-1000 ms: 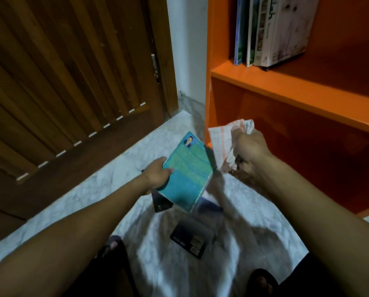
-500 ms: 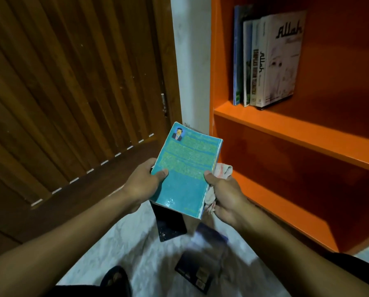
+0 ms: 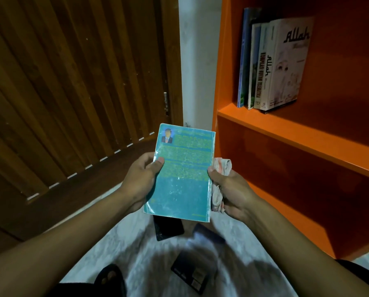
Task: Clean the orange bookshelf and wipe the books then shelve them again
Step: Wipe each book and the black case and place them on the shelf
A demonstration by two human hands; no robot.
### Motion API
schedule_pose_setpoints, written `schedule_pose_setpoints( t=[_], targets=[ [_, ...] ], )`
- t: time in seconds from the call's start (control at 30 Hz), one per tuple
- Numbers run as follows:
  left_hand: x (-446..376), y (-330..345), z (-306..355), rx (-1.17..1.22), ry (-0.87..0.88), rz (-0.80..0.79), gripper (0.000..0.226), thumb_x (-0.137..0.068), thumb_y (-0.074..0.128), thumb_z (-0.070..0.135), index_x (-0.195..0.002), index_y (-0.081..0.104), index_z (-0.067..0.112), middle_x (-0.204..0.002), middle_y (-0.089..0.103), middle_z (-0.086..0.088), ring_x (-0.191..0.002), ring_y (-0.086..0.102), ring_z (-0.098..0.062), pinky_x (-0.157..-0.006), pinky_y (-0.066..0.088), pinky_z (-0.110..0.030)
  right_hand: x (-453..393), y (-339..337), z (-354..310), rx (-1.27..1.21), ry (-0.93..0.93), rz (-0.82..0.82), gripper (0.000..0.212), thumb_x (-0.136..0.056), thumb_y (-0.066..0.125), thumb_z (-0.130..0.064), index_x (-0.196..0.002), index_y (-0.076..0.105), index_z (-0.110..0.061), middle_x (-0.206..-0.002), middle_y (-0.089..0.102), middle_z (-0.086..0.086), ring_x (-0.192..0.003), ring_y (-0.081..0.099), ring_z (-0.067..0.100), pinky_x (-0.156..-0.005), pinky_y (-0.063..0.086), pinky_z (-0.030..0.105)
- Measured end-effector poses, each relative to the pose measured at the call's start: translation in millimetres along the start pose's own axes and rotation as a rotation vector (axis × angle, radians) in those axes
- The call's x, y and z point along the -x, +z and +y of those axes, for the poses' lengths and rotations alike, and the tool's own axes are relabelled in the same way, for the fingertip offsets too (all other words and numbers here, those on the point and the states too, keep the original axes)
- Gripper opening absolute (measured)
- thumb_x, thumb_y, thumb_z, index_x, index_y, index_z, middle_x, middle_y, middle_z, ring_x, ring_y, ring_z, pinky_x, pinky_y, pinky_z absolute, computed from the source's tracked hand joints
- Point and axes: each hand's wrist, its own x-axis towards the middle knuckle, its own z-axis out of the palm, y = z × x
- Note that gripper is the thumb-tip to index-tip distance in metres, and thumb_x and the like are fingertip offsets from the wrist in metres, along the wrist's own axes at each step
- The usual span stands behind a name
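1. Teal book [image 3: 182, 172] sits at the frame's centre, back cover up, held between both hands.
2. Left hand [image 3: 139, 179] grips its left edge, thumb on the cover.
3. Right hand [image 3: 228, 189] pinches the right edge, fingers also clamped on a crumpled cloth [image 3: 220, 168].
4. Orange bookshelf [image 3: 286, 129] fills the right side; four books [image 3: 271, 65] stand upright on its upper shelf.
5. Dark books [image 3: 168, 229] lie on the floor [image 3: 136, 236] below.
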Motion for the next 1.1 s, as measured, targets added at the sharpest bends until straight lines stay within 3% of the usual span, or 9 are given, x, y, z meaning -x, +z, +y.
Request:
schedule_pose_setpoints(
  t=[0.17, 0.27, 0.37, 0.43, 0.53, 0.63, 0.8, 0.97, 1.1],
  targets=[
    [3, 2, 7, -0.105, 0.068, -0.016, 0.022, -0.105, 0.046, 0.029, -0.115, 0.059, 0.014, -0.097, 0.077, -0.008, -0.085, 0.076, -0.032, -0.085, 0.058, -0.055, -5, -4, -13, -0.014, -0.219, 0.254, 0.033, -0.105, 0.044, -0.037, -0.106, 0.061, -0.01, -0.078, 0.071, 0.013, -0.071, 0.069, 0.025, -0.061, 0.053, 0.031],
    [11, 4, 7, -0.158, 0.05, -0.061, 0.024, -0.105, 0.046, 0.032, -0.114, 0.06, 0.016, -0.102, 0.076, -0.009, -0.091, 0.074, -0.035, -0.094, 0.053, -0.06, -10, -10, -23, 0.153, -0.499, 0.389, 0.026, -0.103, 0.043, -0.046, -0.112, 0.062, -0.03, -0.092, 0.067, 0.023, -0.075, 0.06, 0.026, -0.065, 0.049, 0.036],
    [19, 13, 6, -0.131, 0.024, -0.107, 0.025, -0.105, 0.046, 0.031, -0.114, 0.061, 0.014, -0.102, 0.076, -0.012, -0.09, 0.074, -0.035, -0.092, 0.054, -0.058, -11, -13, -32, 0.433, -0.71, 0.306, 0.03, -0.102, 0.041, -0.052, -0.122, 0.061, -0.041, -0.129, 0.065, -0.008, -0.116, 0.061, 0.016, -0.097, 0.049, 0.037],
    [23, 20, 5, -0.091, 0.02, -0.113, 0.026, -0.105, 0.045, 0.028, -0.115, 0.061, 0.011, -0.099, 0.076, -0.013, -0.084, 0.074, -0.032, -0.087, 0.056, -0.054, -11, -12, -26, 0.72, -0.717, 0.248, 0.045, -0.102, 0.036, -0.047, -0.142, 0.051, -0.031, -0.154, 0.044, -0.005, -0.147, 0.031, 0.012, -0.121, 0.023, 0.04],
    [22, 26, 6, -0.032, 0.01, -0.07, 0.025, -0.106, 0.045, 0.026, -0.115, 0.063, 0.011, -0.098, 0.076, -0.015, -0.082, 0.073, -0.032, -0.078, 0.058, -0.046, 1, -4, -9, 0.889, -0.725, 0.174, 0.052, -0.101, 0.041, -0.005, -0.151, 0.038, -0.02, -0.159, 0.031, 0.001, -0.145, 0.008, 0.006, -0.125, 0.005, 0.035],
    [12, 23, 9, 0.074, -0.028, 0.014, 0.021, -0.106, 0.046, 0.026, -0.106, 0.064, 0.015, -0.097, 0.075, -0.015, -0.083, 0.073, -0.031, -0.077, 0.059, -0.045, 10, 4, 10, 0.897, -0.796, 0.031, 0.055, -0.098, 0.044, 0.0, -0.149, 0.042, -0.02, -0.153, 0.04, -0.007, -0.146, 0.027, 0.009, -0.124, 0.016, 0.04],
    [-8, 3, 11, 0.169, -0.064, 0.172, 0.018, -0.106, 0.046, 0.026, -0.1, 0.062, 0.018, -0.107, 0.075, -0.013, -0.092, 0.072, -0.03, -0.087, 0.057, -0.053, 21, 9, 32, 0.875, -0.803, -0.095, 0.043, -0.093, 0.05, 0.001, -0.123, 0.058, -0.029, -0.128, 0.065, -0.006, -0.118, 0.06, 0.018, -0.098, 0.047, 0.034],
    [-18, -13, 12, 0.125, -0.022, 0.244, 0.017, -0.105, 0.046, 0.024, -0.099, 0.061, 0.019, -0.099, 0.074, -0.01, -0.08, 0.071, -0.026, -0.08, 0.056, -0.045, 30, 8, 38, 0.947, -0.701, -0.297, 0.034, -0.089, 0.043, -0.01, -0.113, 0.056, -0.029, -0.106, 0.07, -0.004, -0.09, 0.064, 0.011, -0.074, 0.047, 0.027],
    [-15, -10, 10, 0.081, 0.001, 0.206, 0.019, -0.104, 0.049, 0.021, -0.093, 0.063, 0.016, -0.081, 0.075, -0.004, -0.065, 0.073, -0.018, -0.063, 0.058, -0.034, 26, 8, 28, 0.861, -0.656, -0.167, 0.016, -0.104, 0.046, -0.023, -0.113, 0.058, -0.026, -0.093, 0.067, -0.008, -0.076, 0.061, 0.005, -0.065, 0.043, 0.024]
  ],
)
